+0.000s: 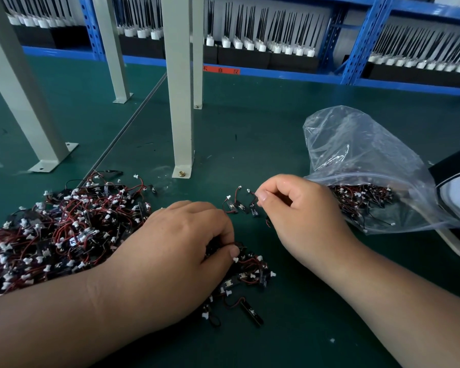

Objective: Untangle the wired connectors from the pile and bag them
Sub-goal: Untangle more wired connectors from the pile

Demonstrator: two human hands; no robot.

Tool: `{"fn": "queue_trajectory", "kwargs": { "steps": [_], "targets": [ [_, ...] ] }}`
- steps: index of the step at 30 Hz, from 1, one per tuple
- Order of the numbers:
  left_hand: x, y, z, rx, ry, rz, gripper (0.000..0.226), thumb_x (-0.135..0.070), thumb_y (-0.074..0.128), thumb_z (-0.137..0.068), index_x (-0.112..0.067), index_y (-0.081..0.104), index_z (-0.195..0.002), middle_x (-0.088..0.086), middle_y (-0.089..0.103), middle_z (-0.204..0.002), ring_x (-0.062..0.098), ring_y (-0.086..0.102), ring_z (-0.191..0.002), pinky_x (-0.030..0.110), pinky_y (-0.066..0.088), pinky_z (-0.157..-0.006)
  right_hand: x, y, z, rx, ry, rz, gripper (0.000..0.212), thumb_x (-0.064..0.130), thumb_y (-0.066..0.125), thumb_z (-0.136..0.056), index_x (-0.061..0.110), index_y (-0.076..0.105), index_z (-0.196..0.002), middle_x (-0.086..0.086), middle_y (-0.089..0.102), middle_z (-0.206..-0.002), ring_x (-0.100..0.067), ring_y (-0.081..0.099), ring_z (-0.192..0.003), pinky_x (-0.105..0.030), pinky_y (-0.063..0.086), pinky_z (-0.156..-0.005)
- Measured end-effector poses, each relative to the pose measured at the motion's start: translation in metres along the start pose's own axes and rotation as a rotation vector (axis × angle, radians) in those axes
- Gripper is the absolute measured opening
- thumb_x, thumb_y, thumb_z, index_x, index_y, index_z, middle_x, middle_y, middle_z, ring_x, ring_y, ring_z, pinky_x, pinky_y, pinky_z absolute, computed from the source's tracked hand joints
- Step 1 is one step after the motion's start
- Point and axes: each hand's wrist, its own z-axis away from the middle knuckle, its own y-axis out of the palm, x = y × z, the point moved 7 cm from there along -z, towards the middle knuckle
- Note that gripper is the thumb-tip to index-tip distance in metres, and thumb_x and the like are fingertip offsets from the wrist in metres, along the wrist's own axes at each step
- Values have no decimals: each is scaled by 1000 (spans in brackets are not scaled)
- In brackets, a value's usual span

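A matte dark-green counter (276,134) runs back to blue steel racks (367,35) of black antennas. At right a crinkled clear plastic zip bag (356,155) lies open around bagged connectors (361,200). The tangled pile (64,229) of red-and-black wired connectors with white plugs sits left. The left hand (175,243) curls its fingers round a small clump (250,272); the right hand (300,208) pinches one loose connector (254,208) by its wire.

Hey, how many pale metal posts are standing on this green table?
4 posts: one at far left, one farther back beside it, one at centre, one just behind that. More may stand out of frame.
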Motion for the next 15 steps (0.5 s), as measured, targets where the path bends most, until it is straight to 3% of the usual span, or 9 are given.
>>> {"fn": "queue_trajectory", "kwargs": {
  "steps": [4, 9, 12, 15],
  "targets": [
    [-1, 0, 1, 10, 9, -2, 12, -43, 58, -86, -33, 54, -80, -19, 52, -78, 4, 50, -82, 30, 45, -74, -2, 1, 0, 9, 15, 0, 20, 19, 64, -90, 22, 66, -71, 6, 64, -66, -13, 55, -59, -26, 44, -56],
    [0, -2, 2, -3, -16, -20, 10, -42, 57, -86, -34, 54, -82, -19, 52, -73, 0, 49, -82, 11, 36, -65, -3, 3, -1, 28, 25, 7, 16, 19, 64, -90, 24, 67, -75, 7, 65, -68, -13, 57, -60, -29, 46, -58],
    [0, -1, 2, 5, -25, -1, 8, -43, 55, -82, -35, 54, -84, -18, 53, -73, -1, 49, -82, 10, 37, -66, -5, 4, -1, 37, 41, -23, 13, 18, 62, -91, 28, 69, -86, 12, 70, -78, -9, 61, -67, -26, 48, -63],
    [1, -1, 2, 10, -29, 2, 7, -42, 56, -82, -35, 53, -84, -18, 53, -74, 0, 50, -80, 11, 37, -65, -6, 6, -1, 45, 66, -91, 23, 17, 59, -94, 37, 65, -103, 22, 69, -89, -3, 64, -79, -25, 52, -73]
  ]
}}
